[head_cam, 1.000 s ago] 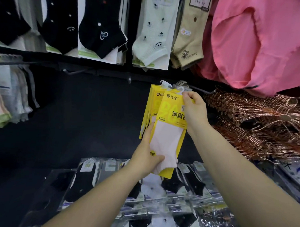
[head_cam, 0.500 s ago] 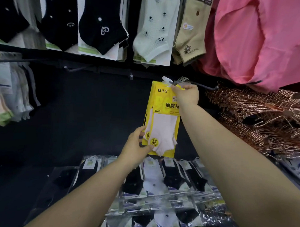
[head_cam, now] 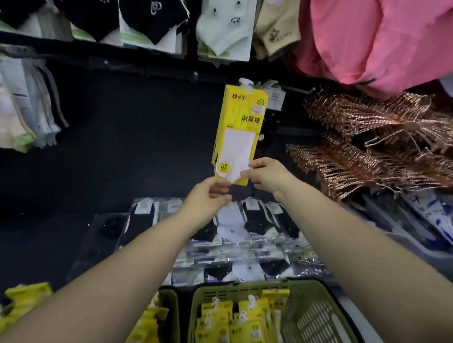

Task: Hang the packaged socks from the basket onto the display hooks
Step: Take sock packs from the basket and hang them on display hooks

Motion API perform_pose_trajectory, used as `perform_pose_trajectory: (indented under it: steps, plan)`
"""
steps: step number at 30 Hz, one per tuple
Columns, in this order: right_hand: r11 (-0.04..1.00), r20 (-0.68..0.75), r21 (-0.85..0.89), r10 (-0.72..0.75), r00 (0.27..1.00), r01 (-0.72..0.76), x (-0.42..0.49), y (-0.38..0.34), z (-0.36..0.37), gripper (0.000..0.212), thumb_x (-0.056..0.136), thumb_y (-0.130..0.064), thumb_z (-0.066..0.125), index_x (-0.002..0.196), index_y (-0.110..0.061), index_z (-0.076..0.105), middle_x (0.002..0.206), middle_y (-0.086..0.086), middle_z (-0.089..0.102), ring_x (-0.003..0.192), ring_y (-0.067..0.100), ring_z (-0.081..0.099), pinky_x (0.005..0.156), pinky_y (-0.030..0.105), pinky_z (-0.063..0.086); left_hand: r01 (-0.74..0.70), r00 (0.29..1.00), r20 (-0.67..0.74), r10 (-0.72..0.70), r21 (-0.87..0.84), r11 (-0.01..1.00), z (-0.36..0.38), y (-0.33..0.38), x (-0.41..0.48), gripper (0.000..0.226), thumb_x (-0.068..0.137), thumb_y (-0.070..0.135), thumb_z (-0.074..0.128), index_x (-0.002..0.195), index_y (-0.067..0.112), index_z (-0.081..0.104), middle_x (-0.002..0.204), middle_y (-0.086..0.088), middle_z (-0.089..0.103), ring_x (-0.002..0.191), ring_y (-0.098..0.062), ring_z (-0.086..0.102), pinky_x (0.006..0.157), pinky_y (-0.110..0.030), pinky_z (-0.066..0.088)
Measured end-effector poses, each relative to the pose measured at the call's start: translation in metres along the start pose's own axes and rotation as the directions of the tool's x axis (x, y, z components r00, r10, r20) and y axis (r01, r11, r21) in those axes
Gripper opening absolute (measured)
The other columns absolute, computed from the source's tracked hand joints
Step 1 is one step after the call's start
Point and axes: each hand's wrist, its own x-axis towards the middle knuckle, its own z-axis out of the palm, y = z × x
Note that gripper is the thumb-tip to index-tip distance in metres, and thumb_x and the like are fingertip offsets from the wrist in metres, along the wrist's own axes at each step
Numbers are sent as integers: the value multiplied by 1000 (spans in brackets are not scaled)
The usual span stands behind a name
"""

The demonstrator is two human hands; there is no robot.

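Observation:
Yellow sock packs (head_cam: pixel 240 124), with a white sock showing in front, hang by their white plastic hangers from a display hook (head_cam: pixel 252 86) on the dark wall. My right hand (head_cam: pixel 269 176) pinches the lower edge of the front pack between thumb and fingers. My left hand (head_cam: pixel 208 196) is just below and left of the pack's bottom corner, fingers loosely curled with nothing in them. Below, at the frame's bottom, a green basket (head_cam: pixel 314 289) holds several more yellow packs (head_cam: pixel 225 322).
A second green basket (head_cam: pixel 172 306) with yellow packs stands left of the first. Bagged black and white socks (head_cam: pixel 247 222) lie on the shelf under my hands. Copper-coloured hangers (head_cam: pixel 373 145) pile up at the right, pink cloth (head_cam: pixel 382 32) above them. Other socks (head_cam: pixel 223 25) hang overhead.
My right hand left the pack's top at the hook and dropped to its lower edge. My left hand let go of the pack. The view tilted down, bringing the baskets into sight.

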Motion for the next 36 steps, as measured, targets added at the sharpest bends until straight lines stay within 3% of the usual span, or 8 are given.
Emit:
perform_pose_trajectory:
  steps: [4,7,11,13,17,24,33,36]
  plan:
    - [989,161,-99,126,979,-111,-27,71,22,22,82,-10,71,95,-15,54,90,4,54,84,16,53,73,26,46,139,986,85,-141,38,990,12,-51,-39,20,88,-5,59,106,3,59,99,-10,60,93,-20,58,88,-29,49]
    - [960,254,-158,267,930,-233,-41,139,43,18,82,-10,71,90,-17,57,89,2,58,87,17,54,80,30,46,239,956,148,-253,104,965,20,-103,-73,20,88,-6,58,108,-4,60,90,-5,60,79,-9,56,74,-9,45]
    - [884,307,-309,443,843,-351,-57,234,73,25,81,-7,72,104,-10,63,103,11,63,89,20,56,78,29,50,365,886,218,-410,219,905,27,-164,-114,19,88,-5,58,107,-3,61,94,-7,60,84,-13,56,73,-10,43]
    - [820,314,-492,481,819,-293,-61,274,87,40,82,-12,72,120,-8,59,124,10,59,98,19,57,69,21,45,394,864,224,-451,258,882,28,-186,-128,20,89,-4,58,109,-3,61,96,-8,60,86,-14,56,72,-10,43]
    - [760,327,-624,468,821,-185,-63,327,116,72,83,-16,71,144,-10,32,145,11,39,127,27,46,88,27,42,426,844,201,-497,310,850,25,-216,-144,18,91,0,56,108,4,62,99,-3,61,92,-11,56,70,0,40]
    - [401,356,-890,308,882,219,-75,359,157,76,82,-40,67,142,-13,28,140,11,32,127,32,35,105,40,31,426,862,136,-489,328,843,24,-235,-157,19,91,4,57,109,8,62,103,-2,63,93,-9,58,76,-5,42]
    - [418,386,-876,309,869,240,-71,366,160,70,78,-26,72,135,-15,32,139,11,40,129,31,36,108,41,27,464,847,139,-513,280,840,31,-238,-166,22,90,5,58,111,13,60,104,2,61,99,-11,58,89,-20,46]
    - [346,419,-894,415,808,285,-68,357,157,71,78,-37,72,137,-15,39,137,13,40,129,32,36,106,44,30,469,844,144,-517,270,841,34,-234,-170,24,90,6,59,111,16,58,105,5,59,99,-8,56,81,-7,42]
